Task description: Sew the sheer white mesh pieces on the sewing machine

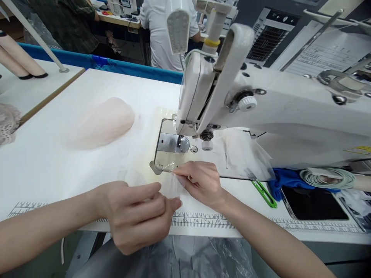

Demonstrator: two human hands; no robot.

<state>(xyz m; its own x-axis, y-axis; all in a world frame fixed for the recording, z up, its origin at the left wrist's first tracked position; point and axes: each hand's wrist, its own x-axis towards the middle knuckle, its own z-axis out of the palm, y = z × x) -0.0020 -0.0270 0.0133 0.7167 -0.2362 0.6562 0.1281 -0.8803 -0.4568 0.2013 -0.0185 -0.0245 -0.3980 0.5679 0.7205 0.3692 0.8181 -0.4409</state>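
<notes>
My right hand (pixel 203 181) is in front of the sewing machine's needle plate (pixel 167 143), with thumb and forefinger pinched on a thin clear strip (pixel 174 187). Downward from that pinch the strip runs to my left hand (pixel 139 216), which is closed, its thumb tip at the strip's lower end. How the left fingers grip it is mostly hidden. Both hands are above the table's front edge, left of the machine arm (pixel 278 96). A pale pink moulded cup (pixel 107 119) lies on the white table, apart from my hands.
White sheer fabric (pixel 243 150) lies under the machine arm. To the right are a green thread snipper (pixel 265 194), a blue cloth (pixel 290 181), a phone (pixel 315 202) and coiled pale cord (pixel 327 178). A printed ruler (pixel 199 221) lines the front edge. Two people are beyond the table.
</notes>
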